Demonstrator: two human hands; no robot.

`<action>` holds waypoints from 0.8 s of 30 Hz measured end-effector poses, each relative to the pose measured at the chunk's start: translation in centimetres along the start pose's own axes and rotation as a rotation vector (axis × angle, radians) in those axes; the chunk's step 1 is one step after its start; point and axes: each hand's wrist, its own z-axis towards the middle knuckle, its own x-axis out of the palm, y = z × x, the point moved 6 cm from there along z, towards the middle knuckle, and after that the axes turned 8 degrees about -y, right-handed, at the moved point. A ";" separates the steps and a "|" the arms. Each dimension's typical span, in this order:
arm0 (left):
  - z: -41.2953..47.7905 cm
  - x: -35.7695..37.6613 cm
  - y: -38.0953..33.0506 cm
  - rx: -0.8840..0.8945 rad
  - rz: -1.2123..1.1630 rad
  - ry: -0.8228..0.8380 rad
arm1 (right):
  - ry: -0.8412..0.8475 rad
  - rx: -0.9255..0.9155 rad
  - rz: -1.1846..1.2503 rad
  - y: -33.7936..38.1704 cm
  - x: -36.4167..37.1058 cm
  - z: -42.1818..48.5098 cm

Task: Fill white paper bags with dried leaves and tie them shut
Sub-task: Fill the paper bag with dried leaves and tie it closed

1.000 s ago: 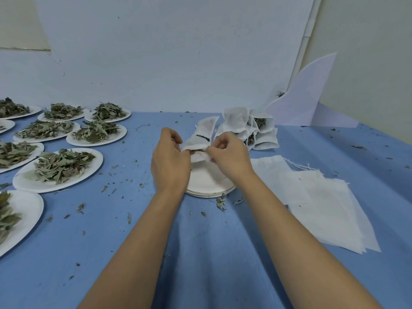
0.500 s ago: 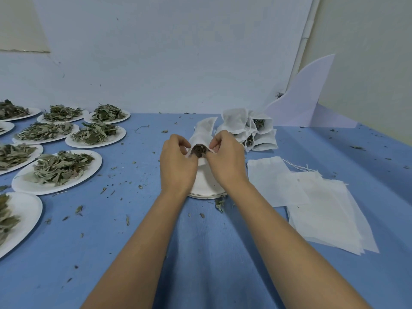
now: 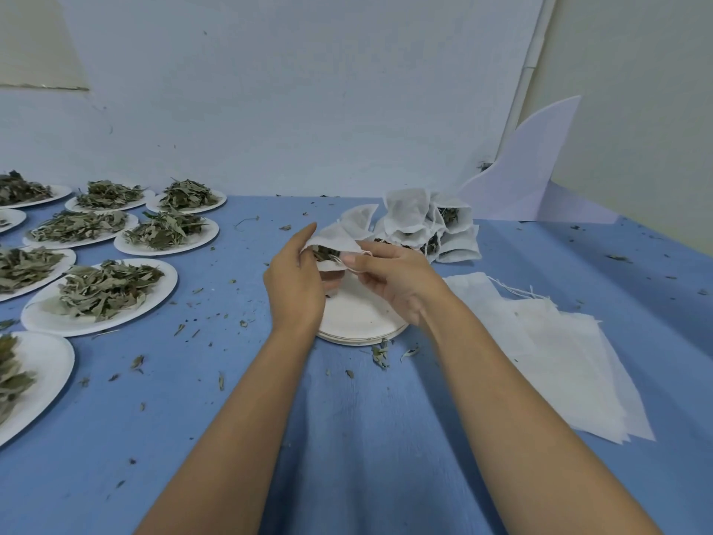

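Observation:
Above a bare white plate (image 3: 359, 322) I hold a white paper bag (image 3: 337, 241) with dried leaves showing in its mouth. My left hand (image 3: 295, 281) grips the bag's left side. My right hand (image 3: 393, 278) pinches the bag's right edge and its thin string between thumb and fingers. A heap of filled bags (image 3: 428, 227) lies just behind. Flat unfilled bags (image 3: 559, 353) are stacked to the right.
Several white plates heaped with dried leaves (image 3: 104, 293) cover the left of the blue table (image 3: 347, 438). Leaf crumbs are scattered around. A white curved card (image 3: 528, 167) leans on the wall at the back right.
Both hands have shifted on the bag: its mouth now gapes toward me with leaves visible, and my right hand has drawn slightly right, pinching the string.

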 end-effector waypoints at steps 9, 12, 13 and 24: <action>0.6 -1.3 0.0 -0.051 -0.158 -0.190 | -0.013 0.076 -0.074 -0.5 -0.8 0.1; 0.7 -1.4 0.0 -0.057 -0.179 -0.202 | 0.065 0.192 0.063 -0.7 -0.4 0.0; 0.8 -1.4 0.0 -0.061 -0.188 -0.208 | 0.066 0.196 0.010 -0.8 -0.4 0.0; 0.9 -1.8 -0.9 -0.034 -0.313 -0.227 | -0.238 -0.135 -0.472 0.9 -2.4 0.7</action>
